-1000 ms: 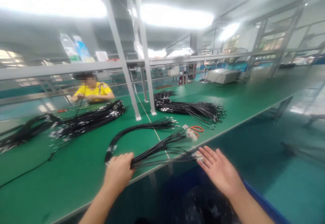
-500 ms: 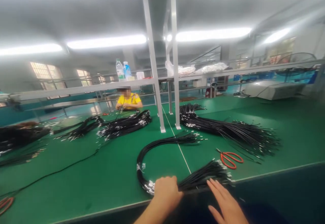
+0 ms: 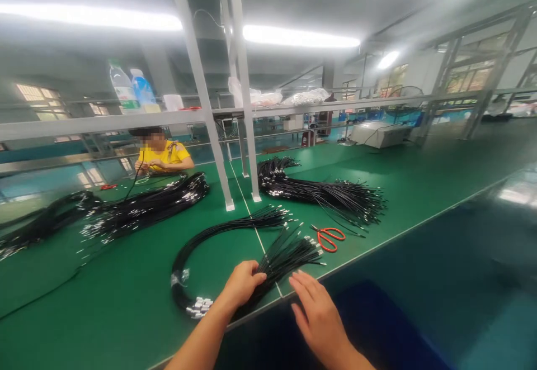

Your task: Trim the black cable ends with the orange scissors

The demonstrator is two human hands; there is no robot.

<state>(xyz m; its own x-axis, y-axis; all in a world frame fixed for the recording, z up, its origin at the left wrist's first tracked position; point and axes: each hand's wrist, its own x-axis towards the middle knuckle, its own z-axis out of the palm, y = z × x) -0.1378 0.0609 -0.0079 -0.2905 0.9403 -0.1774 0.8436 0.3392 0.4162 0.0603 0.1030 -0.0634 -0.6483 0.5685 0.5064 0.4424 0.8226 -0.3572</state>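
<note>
head: cables [image 3: 290,259] beneath left grip [image 3: 244,284]

Bare left grip [image 3: 245,284], bare right grip [image 3: 312,307], slender fingers [image 3: 305,284], bare left forearm [image 3: 203,333], bare right forearm [image 3: 350,356]

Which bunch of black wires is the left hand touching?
The fanned bunch at the near edge of the table, its white tips beside the red scissors. The left hand is on it, not on the piles farther back.
</note>
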